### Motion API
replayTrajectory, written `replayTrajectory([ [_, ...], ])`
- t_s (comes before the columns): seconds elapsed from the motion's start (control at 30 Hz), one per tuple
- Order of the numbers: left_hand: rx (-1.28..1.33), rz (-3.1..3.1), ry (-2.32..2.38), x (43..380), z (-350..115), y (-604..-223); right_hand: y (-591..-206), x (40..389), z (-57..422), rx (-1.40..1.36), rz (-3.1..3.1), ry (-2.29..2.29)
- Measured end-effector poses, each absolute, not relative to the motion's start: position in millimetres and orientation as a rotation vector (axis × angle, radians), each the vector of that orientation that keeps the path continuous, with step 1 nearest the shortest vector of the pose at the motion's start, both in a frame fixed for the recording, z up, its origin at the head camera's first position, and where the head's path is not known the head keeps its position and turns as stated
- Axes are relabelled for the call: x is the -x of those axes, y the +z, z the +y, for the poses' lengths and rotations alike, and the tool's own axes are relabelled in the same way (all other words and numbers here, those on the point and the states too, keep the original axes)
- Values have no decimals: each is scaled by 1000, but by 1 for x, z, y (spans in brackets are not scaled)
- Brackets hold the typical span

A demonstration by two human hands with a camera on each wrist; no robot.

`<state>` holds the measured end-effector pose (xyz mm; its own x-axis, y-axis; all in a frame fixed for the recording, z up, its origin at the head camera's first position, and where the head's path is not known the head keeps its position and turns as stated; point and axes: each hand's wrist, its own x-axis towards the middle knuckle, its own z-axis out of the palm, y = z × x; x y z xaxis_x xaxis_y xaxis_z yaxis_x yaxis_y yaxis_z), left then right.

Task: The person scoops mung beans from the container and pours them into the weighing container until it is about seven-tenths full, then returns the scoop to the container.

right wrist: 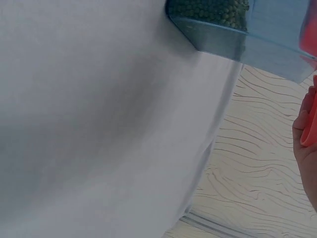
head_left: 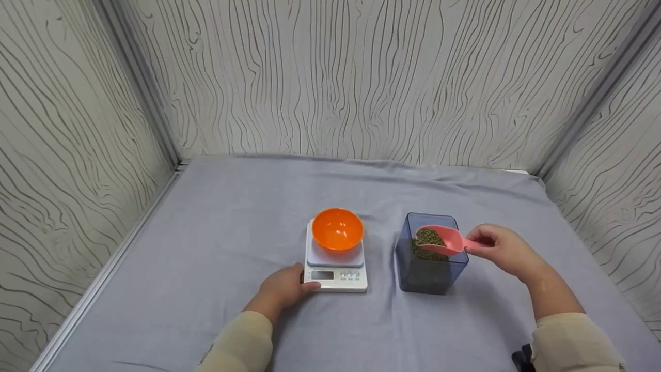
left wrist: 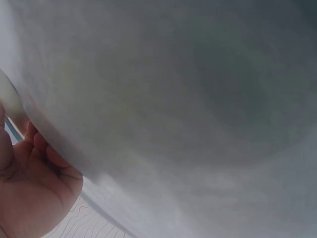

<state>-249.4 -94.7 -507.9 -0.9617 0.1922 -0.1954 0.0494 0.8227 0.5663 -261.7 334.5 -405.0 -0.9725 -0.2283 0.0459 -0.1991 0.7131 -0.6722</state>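
The right hand pinches the pink scoop at the container's mouth by its handle, the best hold: probably light and stiff, though loose green grains could spill. Left of the container, the left hand grips the scale.

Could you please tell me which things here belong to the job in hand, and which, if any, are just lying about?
In use, it seems:
pink scoop of green granules, held in the right hand
translucent container, also holding granules
white scale, gripped by the left hand
orange bowl, on the scale

Just surroundings:
grey cloth
patterned walls
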Motion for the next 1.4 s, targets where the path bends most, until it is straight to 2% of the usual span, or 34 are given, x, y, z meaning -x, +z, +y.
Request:
replayTrajectory([
  [0.37, -190, 2763, 868, 248, -95, -506, -423, 263, 338, 299, 2731, -1432],
  [0.73, -214, 2787, 846, 248, -95, -505, -404, 266, 324, 344, 2803, -1399],
  [1.13, -189, 2770, 843, 248, -94, -506, -379, 277, 269, 340, 2901, -1220],
  [1.4, -193, 2783, 825, 247, -93, -504, -376, 284, 219, 412, 3007, -1071],
])
